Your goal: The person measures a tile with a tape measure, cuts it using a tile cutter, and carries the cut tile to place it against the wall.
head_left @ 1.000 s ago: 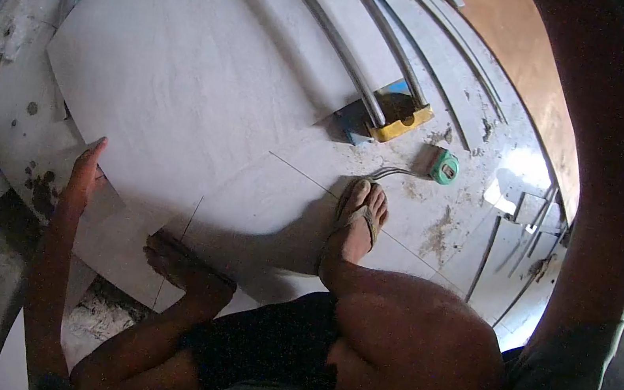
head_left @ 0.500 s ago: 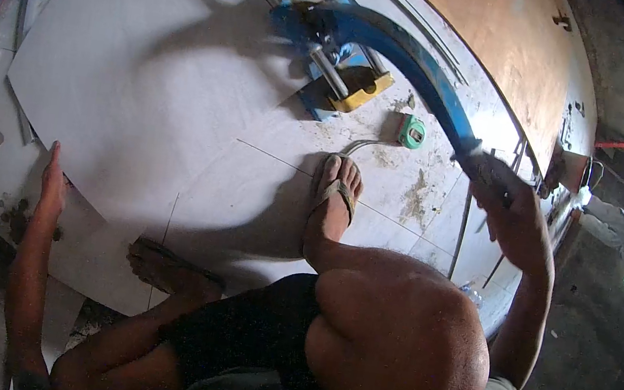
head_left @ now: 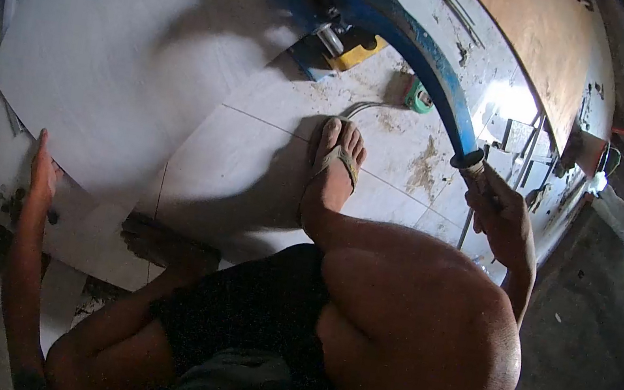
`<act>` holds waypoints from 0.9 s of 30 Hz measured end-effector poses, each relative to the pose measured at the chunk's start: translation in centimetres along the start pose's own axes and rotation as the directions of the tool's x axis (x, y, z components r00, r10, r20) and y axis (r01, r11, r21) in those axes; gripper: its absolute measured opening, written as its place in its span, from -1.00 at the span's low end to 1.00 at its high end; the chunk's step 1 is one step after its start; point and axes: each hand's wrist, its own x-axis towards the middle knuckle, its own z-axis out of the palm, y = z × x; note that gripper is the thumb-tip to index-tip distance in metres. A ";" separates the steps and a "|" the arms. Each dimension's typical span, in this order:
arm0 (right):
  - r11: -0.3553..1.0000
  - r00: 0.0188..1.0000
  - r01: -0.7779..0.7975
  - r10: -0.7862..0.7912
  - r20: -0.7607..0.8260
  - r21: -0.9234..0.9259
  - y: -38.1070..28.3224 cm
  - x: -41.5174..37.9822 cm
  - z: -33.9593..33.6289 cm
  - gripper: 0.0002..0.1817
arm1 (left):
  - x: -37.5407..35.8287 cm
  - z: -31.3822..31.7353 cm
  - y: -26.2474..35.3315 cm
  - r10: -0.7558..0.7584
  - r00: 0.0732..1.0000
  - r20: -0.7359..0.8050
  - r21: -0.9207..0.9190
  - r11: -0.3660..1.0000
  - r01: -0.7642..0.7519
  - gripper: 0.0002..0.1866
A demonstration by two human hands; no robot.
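Observation:
My right hand is wrapped around the grip at the end of a long, curved blue lever. The lever belongs to a manual tile cutter with steel rods and a yellow-and-blue foot. A large pale tile extends left from the cutter's foot. At its near left corner my left hand grips the edge, one digit stretched along it and the other fingers partly hidden. A green tape measure lies on the floor just beside the lever.
My sandalled foot stands on the tiled floor just short of the cutter; my other foot is in shadow. A brown board lies at the upper right. Metal strips and scraps lie on the right, near dark ground.
The lever's grip and my right hand have come nearer to me relative to the floor, and the lever now passes closer to the tape measure. My left hand stays at the tile's edge.

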 end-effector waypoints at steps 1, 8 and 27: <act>1.000 1.000 -0.006 0.006 0.010 0.008 0.1 0.2 0.0 -0.50 | -0.1 0.0 0.0 0.020 0.999 -0.032 0.026 0.999 -0.020 -0.06; 1.000 0.999 -0.020 0.020 0.041 -0.005 -0.1 0.3 -0.3 -0.48 | 2.6 -1.4 -0.8 -0.031 0.998 0.049 0.028 0.999 0.030 -0.07; 0.998 0.999 -0.040 0.041 -0.016 0.055 -0.4 0.1 0.2 -0.42 | 1.6 -0.7 -0.7 0.022 1.000 0.016 0.035 0.999 -0.022 -0.04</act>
